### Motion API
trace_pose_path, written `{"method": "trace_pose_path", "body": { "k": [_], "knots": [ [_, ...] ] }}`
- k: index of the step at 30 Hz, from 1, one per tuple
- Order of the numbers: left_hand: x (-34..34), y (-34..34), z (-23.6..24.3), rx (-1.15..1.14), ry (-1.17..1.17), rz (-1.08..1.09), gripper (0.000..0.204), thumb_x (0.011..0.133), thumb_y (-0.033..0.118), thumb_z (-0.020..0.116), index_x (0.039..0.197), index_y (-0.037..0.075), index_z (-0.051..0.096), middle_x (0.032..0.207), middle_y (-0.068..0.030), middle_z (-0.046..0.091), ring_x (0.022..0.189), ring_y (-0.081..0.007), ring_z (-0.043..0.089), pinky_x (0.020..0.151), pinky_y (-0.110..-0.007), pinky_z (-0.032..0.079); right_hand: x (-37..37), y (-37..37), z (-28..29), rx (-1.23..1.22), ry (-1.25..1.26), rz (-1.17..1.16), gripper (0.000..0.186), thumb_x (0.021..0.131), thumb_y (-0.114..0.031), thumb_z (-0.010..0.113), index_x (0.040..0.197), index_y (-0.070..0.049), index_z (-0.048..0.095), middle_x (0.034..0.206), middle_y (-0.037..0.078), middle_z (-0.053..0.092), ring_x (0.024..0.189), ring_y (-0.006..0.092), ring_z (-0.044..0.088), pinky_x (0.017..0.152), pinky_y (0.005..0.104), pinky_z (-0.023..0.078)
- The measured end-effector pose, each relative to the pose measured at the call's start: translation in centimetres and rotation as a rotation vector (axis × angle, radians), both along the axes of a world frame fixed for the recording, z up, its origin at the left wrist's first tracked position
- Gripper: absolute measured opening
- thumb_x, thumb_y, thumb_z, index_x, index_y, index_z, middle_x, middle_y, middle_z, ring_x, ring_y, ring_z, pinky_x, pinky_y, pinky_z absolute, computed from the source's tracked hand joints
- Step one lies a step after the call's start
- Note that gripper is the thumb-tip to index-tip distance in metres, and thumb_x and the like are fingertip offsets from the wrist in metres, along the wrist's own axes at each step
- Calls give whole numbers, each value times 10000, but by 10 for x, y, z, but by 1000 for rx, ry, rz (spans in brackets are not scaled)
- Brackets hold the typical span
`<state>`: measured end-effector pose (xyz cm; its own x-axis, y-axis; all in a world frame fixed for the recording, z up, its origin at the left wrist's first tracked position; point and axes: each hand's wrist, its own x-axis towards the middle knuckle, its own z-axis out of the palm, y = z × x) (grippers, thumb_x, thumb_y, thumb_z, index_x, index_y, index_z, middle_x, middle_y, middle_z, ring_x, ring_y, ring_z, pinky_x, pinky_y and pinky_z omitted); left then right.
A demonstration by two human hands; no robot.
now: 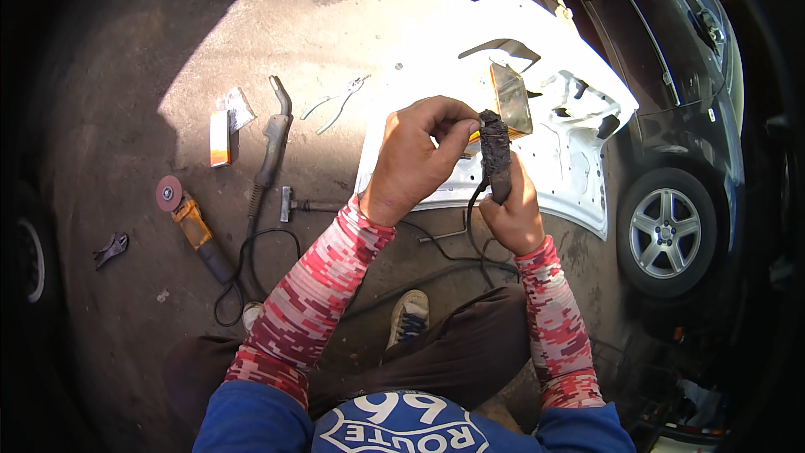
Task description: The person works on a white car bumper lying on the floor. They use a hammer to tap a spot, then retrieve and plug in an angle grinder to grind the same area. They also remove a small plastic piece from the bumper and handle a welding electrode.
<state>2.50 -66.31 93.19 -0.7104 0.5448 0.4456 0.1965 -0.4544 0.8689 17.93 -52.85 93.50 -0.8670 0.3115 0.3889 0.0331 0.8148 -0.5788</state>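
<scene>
My right hand (518,214) is wrapped round the lower end of a black, rough-surfaced tool (495,147) that looks bound in tape, with a dark cord hanging from it. The tool stands upright in front of me, over a white car body panel (549,189). Against its upper left side is my left hand (423,147), thumb and forefinger pinched together. What the pinch holds is too small to make out. Just behind the tool lies a box-like thing (513,101) with orange edges and a dark face.
An angle grinder (197,231), welding torch (272,147), hammer (289,205), pliers (335,105), orange-and-white box (220,138) and dark clamp-like piece (111,249) lie on the floor at left. Cables cross near my shoe (409,316). A dark car's wheel (667,232) stands right.
</scene>
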Motion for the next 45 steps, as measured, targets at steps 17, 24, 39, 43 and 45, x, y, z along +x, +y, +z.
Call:
{"method": "trace_pose_path", "body": {
  "k": [17, 24, 39, 43, 45],
  "knots": [
    [3, -1, -13, 25, -32, -30, 138, 981, 56, 657, 1066, -45, 696, 860, -39, 707, 745, -64, 633, 640, -229, 518, 4, -5, 2, -50, -119, -16, 565, 691, 53, 572, 1254, 39, 535, 1040, 208, 601, 928, 379, 612, 882, 406, 503],
    [0, -4, -16, 18, -8, -12, 149, 960, 55, 663, 1053, -53, 705, 879, -85, 734, 783, -100, 673, 681, -254, 541, 3, -6, 0, -31, -101, -32, 581, 687, 50, 581, 1266, 51, 530, 1024, 209, 609, 931, 376, 621, 886, 411, 506],
    [-9, 6, -49, -2, 20, 281, 319, 943, 131, 653, 1210, -40, 614, 924, -108, 695, 768, -146, 633, 677, -296, 530, 11, 29, -28, -376, -355, -155, 425, 812, -73, 650, 1210, 27, 541, 956, 103, 611, 841, 210, 587, 780, 343, 503],
    [-47, 5, -113, -164, -132, 544, 311, 944, 135, 624, 1193, -52, 621, 926, -139, 679, 788, -175, 629, 727, -328, 529, 6, 58, -63, -626, -533, -254, 374, 879, -168, 651, 1188, 4, 529, 941, 51, 591, 822, 139, 555, 746, 284, 483],
    [-75, -8, -153, -460, -213, 714, 335, 904, 132, 632, 1191, -42, 622, 1054, -209, 658, 1007, -332, 646, 914, -436, 511, 0, 72, -85, -717, -598, -265, 342, 882, -208, 643, 1132, -4, 528, 889, 37, 552, 794, 134, 519, 730, 262, 454]
  ]
}}
